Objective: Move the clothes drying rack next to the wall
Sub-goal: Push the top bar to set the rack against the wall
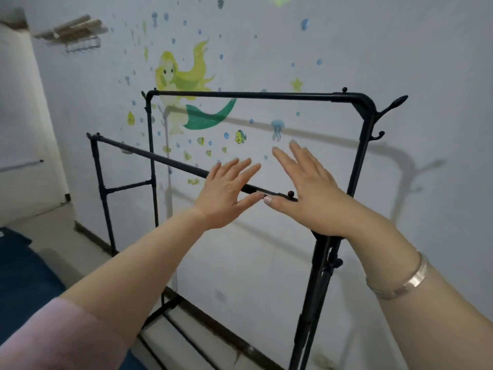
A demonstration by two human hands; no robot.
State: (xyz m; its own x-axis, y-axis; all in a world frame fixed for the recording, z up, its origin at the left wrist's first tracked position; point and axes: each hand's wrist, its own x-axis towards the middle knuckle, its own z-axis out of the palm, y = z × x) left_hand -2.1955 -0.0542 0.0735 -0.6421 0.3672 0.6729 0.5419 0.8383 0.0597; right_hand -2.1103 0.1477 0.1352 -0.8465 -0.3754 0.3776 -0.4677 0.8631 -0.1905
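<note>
A black metal clothes drying rack with a high rail and a lower rail stands close in front of a white wall covered in mermaid and sea stickers. My left hand is spread flat over the right part of the lower rail, fingers apart, holding nothing. My right hand is also spread open, just right of it, above the rail's end knob and the rack's right post. Both palms face away from me. The rack is bare of clothes.
A dark skirting board runs along the foot of the wall. A blue mat or cushion lies at the lower left. A small wall shelf hangs at the upper left, beside a white door or panel.
</note>
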